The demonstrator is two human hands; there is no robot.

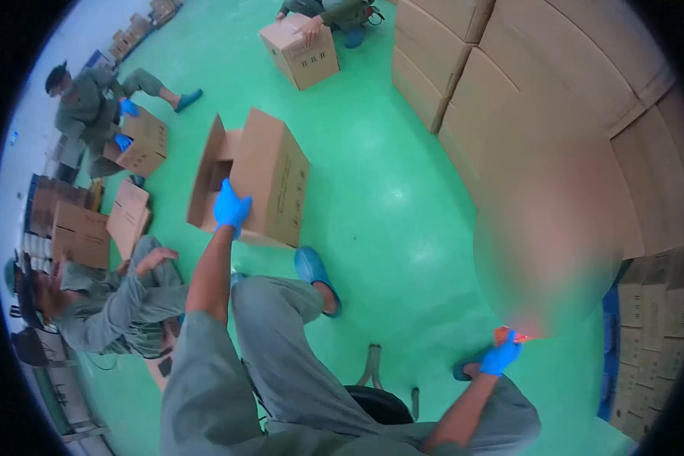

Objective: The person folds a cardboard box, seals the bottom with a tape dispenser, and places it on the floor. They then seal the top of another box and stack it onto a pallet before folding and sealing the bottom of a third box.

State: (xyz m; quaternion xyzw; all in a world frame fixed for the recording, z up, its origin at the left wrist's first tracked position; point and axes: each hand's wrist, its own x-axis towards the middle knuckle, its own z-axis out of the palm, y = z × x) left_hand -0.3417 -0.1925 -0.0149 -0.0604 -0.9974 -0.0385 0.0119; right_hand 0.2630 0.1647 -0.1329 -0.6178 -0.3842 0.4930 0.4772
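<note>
My left hand (232,208), in a blue glove, grips the edge of a cardboard box (270,178) standing on the floor in front of me. The box's top flaps stick up, and a dark gap shows between them. Low on the right side, my right hand (500,357), also gloved in blue, is closed around an orange-red object (512,334). Its kind cannot be made out, as a blurred patch covers the area just above it.
Tall stacked cartons (509,99) rise along the right, with smaller boxes (650,342) on a blue pallet below. Two people at left and one at the top sit nearby; one handles an open carton (146,144), another a carton (304,57). Folded cardboard (129,216) leans at left.
</note>
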